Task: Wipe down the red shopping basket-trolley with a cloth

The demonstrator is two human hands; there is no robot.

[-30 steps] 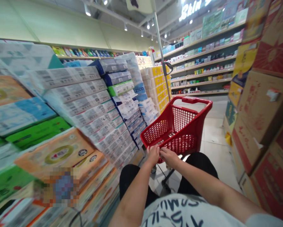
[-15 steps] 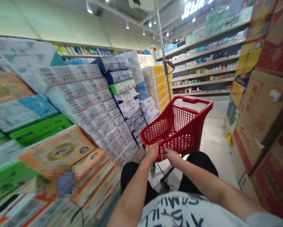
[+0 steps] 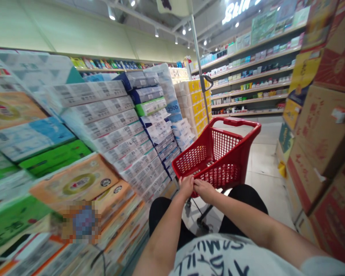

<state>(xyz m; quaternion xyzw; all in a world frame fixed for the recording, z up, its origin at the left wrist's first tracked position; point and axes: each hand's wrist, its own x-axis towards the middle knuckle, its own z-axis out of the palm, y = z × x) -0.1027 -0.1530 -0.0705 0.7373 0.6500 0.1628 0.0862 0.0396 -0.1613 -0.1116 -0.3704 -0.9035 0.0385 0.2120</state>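
A red plastic shopping cart (image 3: 241, 149) stands in the aisle right in front of me, its mesh basket with nothing visible inside. Both hands rest side by side on its near rim. My left hand (image 3: 186, 186) curls its fingers over the edge. Beside it, touching, my right hand (image 3: 202, 189) grips the same rim. A thin metal pole (image 3: 200, 73) rises from the cart's far side toward the ceiling.
Stacked tissue and paper packs (image 3: 111, 134) wall the left side, close to the cart. Brown and red cartons (image 3: 319, 130) are piled on the right. Tiled floor (image 3: 261, 168) runs ahead to shelves of bottles (image 3: 247, 88) at the far end.
My right hand shifted left along the rim until it touched my left hand. The packs on the left slid slightly as the view moved.
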